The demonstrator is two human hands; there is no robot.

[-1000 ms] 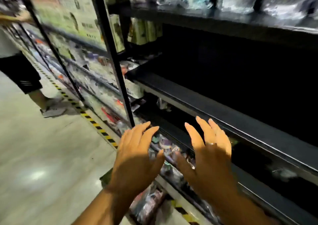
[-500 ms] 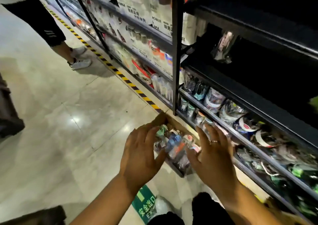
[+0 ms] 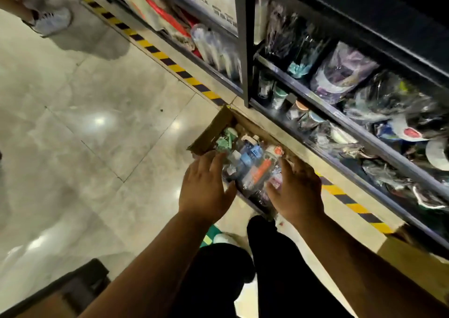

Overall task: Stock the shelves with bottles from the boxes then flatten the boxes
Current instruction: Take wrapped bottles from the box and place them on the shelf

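I reach both spread, empty hands, left hand and right hand, to flank the wrapped bottles in the box, parked on the floor beside the shelves for short transfers.

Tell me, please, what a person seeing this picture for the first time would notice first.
First, the two bare hands, left hand and right hand, spread open low in the middle over a cardboard box on the floor, packed with wrapped bottles. Next, the black and yellow floor tape running diagonally along the foot of the dark shelves, which hold more wrapped goods on the right.
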